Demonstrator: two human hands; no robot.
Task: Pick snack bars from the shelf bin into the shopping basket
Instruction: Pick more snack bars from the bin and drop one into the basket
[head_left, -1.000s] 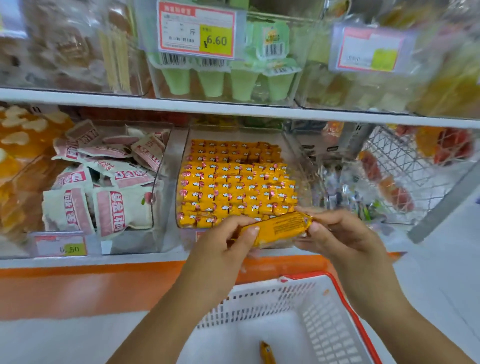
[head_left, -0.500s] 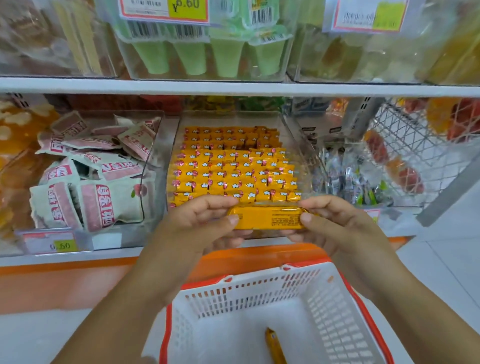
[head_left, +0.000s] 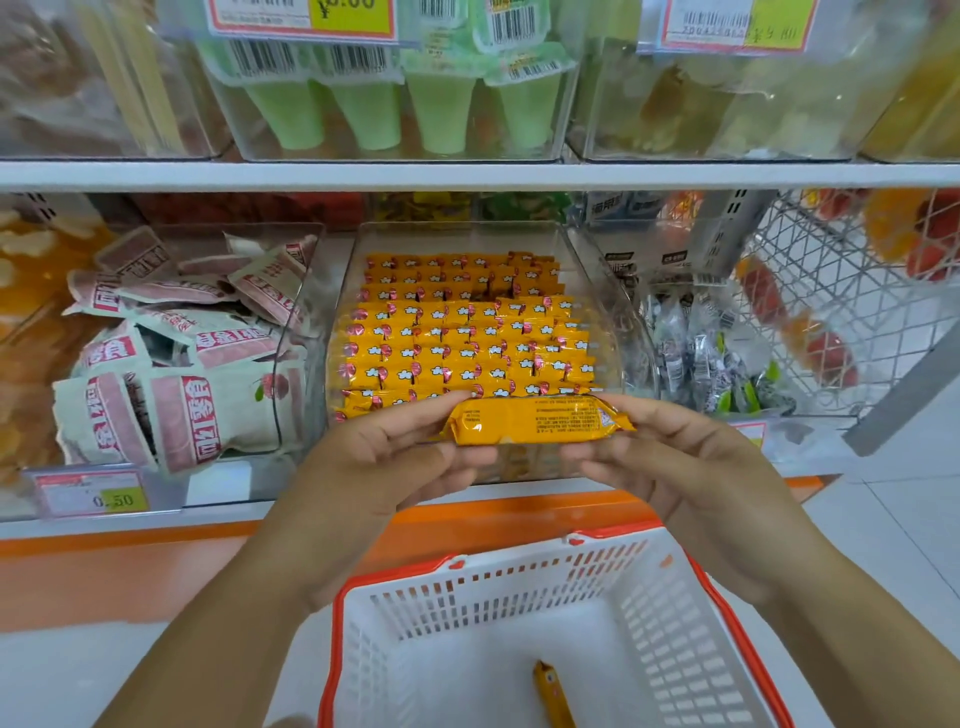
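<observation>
An orange-wrapped snack bar (head_left: 535, 420) is held level between both hands, printed back side up, in front of the clear shelf bin (head_left: 597, 291) full of several rows of matching orange bars (head_left: 467, 332). My left hand (head_left: 395, 462) pinches its left end and my right hand (head_left: 670, 457) pinches its right end. Below them stands the white shopping basket (head_left: 467, 587) with a red rim. One orange bar (head_left: 553, 693) lies on the basket floor.
Left of the bin is a clear bin of pink-and-white packets (head_left: 176, 364). To the right are small dark wrapped sweets (head_left: 696, 358) and a wire basket (head_left: 852, 291). An upper shelf (head_left: 467, 174) carries green jelly cups (head_left: 405, 104). An orange ledge (head_left: 104, 571) runs under the shelf.
The bar has gone from tilted to level and turned so its printed back faces up. Both hands have stayed on its ends. The camera has tipped down, showing more of the basket.
</observation>
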